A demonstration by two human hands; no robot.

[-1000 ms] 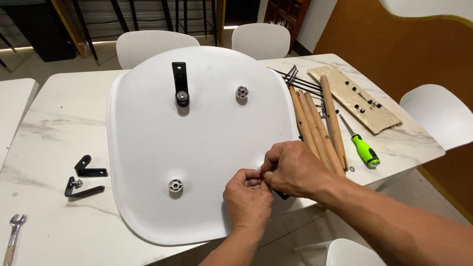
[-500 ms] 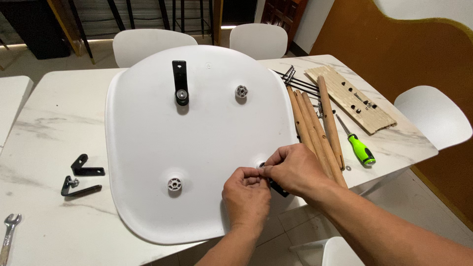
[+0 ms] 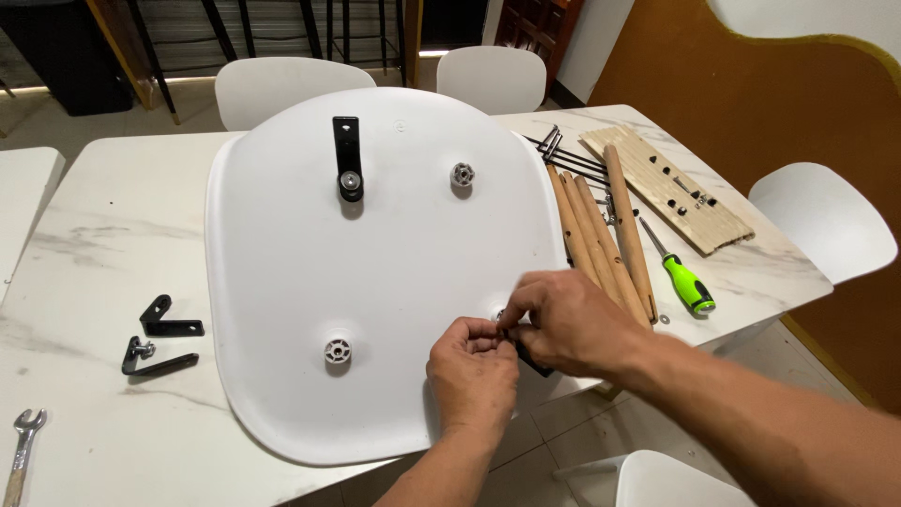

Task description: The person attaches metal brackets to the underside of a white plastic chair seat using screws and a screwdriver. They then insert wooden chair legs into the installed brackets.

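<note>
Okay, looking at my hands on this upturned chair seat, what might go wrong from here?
1. Both hands, left hand and right hand, pinch something small at the seat shell's near-right mount; it is mostly hidden and might slip and drop past the table edge.
2. The shell overhangs the marble table toward you; pressing down there may tip it.
3. The wooden legs lie loose beside your right hand and might roll if bumped.

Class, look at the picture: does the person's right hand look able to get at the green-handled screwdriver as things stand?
Probably yes. The right hand is busy at the seat shell with the left hand, but the green-handled screwdriver lies uncovered on the table just right of the wooden legs, which lie low between them.
</note>
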